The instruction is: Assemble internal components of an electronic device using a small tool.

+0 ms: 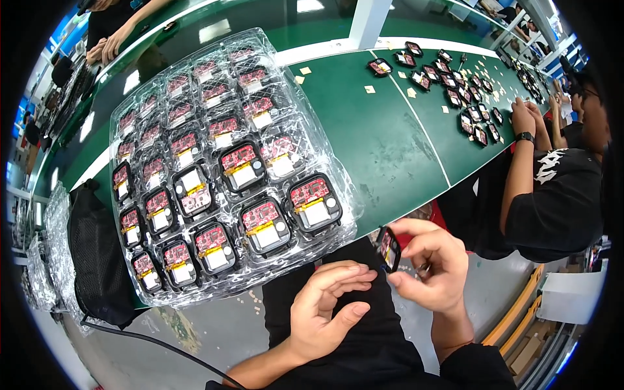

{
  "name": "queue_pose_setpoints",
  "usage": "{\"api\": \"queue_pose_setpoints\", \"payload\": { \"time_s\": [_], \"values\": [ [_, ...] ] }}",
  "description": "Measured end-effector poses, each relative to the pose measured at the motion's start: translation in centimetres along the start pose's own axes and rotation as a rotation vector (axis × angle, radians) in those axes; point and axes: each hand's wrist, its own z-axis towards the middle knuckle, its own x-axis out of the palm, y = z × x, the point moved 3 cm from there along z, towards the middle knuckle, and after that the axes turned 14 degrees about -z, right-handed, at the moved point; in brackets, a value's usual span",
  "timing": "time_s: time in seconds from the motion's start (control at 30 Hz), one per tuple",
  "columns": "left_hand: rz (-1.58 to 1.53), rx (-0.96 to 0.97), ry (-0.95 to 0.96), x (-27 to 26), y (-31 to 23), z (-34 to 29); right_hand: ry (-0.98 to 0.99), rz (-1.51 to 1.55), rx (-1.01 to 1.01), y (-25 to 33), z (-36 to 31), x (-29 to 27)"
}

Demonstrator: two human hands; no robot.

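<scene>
Between the thumb and fingers of my right hand [434, 268] is a small black device housing [388, 249], held on edge with part of its circuit board showing. My left hand [330, 305] hangs just left of it above my lap, fingers stretched and thumb apart, with nothing in it. A clear plastic blister tray [339, 166] lies ahead of my hands on the green table. Its pockets carry several black housings [316, 203] with red circuit boards, white batteries and yellow tape. The farther ones sit under a clear plastic layer.
Several loose housings [455, 84] and small cream paper bits [369, 90] are scattered over the green table [383, 143] at the far right. A co-worker in a black shirt [562, 195] sits to the right. At left lie a black mesh bag [97, 253] and clear plastic packaging [58, 227].
</scene>
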Motion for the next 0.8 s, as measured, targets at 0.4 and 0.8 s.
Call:
{"api": "queue_pose_setpoints", "payload": {
  "time_s": [0.4, 0.8],
  "values": [
    [1.163, 0.697, 0.289, 0.0, -2.1, -0.1, 0.408, 0.722, 0.451, 1.7, -2.6, 4.0],
    [-0.001, -0.122, -0.264, -0.8, -2.8, -1.9, 0.288, 0.065, 0.081, 2.5, -2.0, 3.6]
  ]
}}
